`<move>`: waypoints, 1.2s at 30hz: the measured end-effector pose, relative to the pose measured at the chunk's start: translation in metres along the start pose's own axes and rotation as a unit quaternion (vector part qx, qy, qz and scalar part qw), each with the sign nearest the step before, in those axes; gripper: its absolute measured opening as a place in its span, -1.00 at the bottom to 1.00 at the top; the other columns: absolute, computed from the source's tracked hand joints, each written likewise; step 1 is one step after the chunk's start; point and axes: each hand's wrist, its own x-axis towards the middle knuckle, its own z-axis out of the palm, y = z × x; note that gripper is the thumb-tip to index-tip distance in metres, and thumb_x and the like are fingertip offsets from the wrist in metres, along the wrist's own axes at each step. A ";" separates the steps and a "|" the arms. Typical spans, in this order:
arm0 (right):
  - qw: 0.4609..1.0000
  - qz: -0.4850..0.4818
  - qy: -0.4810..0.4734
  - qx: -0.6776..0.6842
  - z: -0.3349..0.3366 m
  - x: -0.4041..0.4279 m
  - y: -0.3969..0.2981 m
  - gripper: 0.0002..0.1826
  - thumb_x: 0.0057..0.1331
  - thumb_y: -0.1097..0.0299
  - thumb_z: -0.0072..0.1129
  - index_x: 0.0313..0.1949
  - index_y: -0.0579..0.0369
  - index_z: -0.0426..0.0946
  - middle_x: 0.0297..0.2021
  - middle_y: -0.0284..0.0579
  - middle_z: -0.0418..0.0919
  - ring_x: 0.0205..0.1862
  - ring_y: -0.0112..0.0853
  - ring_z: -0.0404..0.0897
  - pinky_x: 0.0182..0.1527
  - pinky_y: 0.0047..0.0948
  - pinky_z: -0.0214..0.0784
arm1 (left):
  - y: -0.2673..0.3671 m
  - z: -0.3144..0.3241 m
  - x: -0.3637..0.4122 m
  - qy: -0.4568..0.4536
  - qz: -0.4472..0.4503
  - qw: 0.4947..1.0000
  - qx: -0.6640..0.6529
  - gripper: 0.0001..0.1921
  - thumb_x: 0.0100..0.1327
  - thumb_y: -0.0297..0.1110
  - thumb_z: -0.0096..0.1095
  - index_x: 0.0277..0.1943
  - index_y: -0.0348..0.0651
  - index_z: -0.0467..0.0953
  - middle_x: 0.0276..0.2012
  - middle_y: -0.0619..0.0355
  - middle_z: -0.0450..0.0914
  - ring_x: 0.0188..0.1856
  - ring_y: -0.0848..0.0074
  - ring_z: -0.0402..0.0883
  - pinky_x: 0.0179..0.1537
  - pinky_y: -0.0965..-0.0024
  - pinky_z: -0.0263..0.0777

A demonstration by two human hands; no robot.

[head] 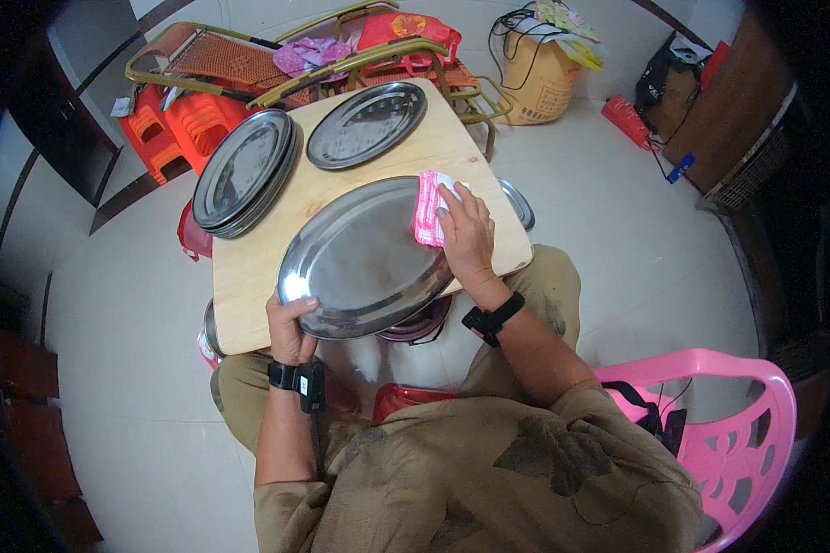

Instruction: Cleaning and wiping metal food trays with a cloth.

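Observation:
An oval stainless steel platter (366, 256) lies tilted over the near part of a small wooden table. My left hand (292, 325) grips its near left rim, thumb on top. With my right hand (467, 228) I press a folded pink and white cloth (429, 211) on the platter's right end. A stack of oval metal platters (242, 173) stands at the table's left edge. Another oval platter (366, 124) lies flat at the far side, with spots or drops on its surface.
The wooden table (249, 290) stands between my knees. Below it show a dark red basin (418, 325) and, at the right, more metalware (519, 204). Beyond are orange stools (194, 131), a folding chair (221, 59) and a yellow sack (539, 79). A pink chair (733, 442) is at my right.

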 end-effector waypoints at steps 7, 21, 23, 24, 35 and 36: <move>0.997 -0.066 -0.020 -0.047 -0.004 -0.019 -0.026 -0.59 0.31 0.22 0.15 0.16 -0.13 0.52 0.21 -0.16 0.43 0.26 -0.05 0.31 0.20 -0.04 0.13 | -0.010 -0.016 0.009 0.004 -0.032 0.997 -0.066 -0.40 -0.01 -0.58 0.27 0.18 -0.49 0.40 0.03 -0.06 0.60 0.03 0.21 0.61 0.19 0.21 0.43; 0.936 -0.324 -0.096 0.095 -0.005 -0.090 -0.135 -0.50 0.24 0.15 0.12 0.19 -0.14 0.50 0.24 -0.05 0.39 0.28 0.04 0.27 0.25 -0.01 0.12 | -0.006 -0.019 0.012 -0.115 -0.179 0.954 -0.211 -0.53 0.51 -0.10 -0.10 0.20 -0.35 0.40 0.04 -0.13 0.60 0.08 0.15 0.60 0.17 0.14 0.46; 0.932 -0.336 -0.102 0.084 -0.009 -0.084 -0.126 -0.42 0.19 0.11 0.23 0.23 -0.19 0.48 0.30 -0.08 0.35 0.32 -0.04 0.24 0.24 -0.04 0.11 | -0.011 -0.020 0.016 -0.078 -0.146 0.965 -0.201 -0.56 0.51 -0.13 -0.10 0.20 -0.34 0.41 0.04 -0.12 0.60 0.08 0.16 0.60 0.17 0.15 0.46; 0.931 -0.338 -0.104 0.084 -0.012 -0.081 -0.121 -0.42 0.19 0.11 0.23 0.23 -0.19 0.48 0.30 -0.08 0.35 0.32 -0.04 0.24 0.24 -0.04 0.11 | -0.015 -0.022 0.019 -0.041 -0.114 0.974 -0.189 -0.58 0.51 -0.16 -0.10 0.20 -0.34 0.41 0.05 -0.11 0.60 0.07 0.18 0.61 0.17 0.15 0.46; 0.991 -0.104 -0.052 -0.073 -0.011 -0.029 -0.025 -0.44 0.28 0.04 0.18 0.24 -0.10 0.44 0.28 -0.10 0.36 0.30 -0.08 0.26 0.20 -0.08 0.13 | -0.014 -0.019 0.015 -0.001 -0.051 0.993 -0.111 -0.56 0.29 -0.41 0.21 0.20 -0.38 0.41 0.04 0.00 0.60 0.07 0.28 0.59 0.19 0.24 0.44; 0.993 -0.084 -0.061 -0.049 -0.010 -0.024 -0.023 -0.46 0.30 0.06 0.15 0.25 -0.11 0.43 0.29 -0.08 0.35 0.30 -0.05 0.26 0.22 -0.07 0.13 | -0.012 -0.014 0.011 -0.003 -0.042 0.997 -0.061 -0.51 0.19 -0.48 0.26 0.19 -0.40 0.41 0.03 0.00 0.60 0.06 0.29 0.59 0.18 0.25 0.44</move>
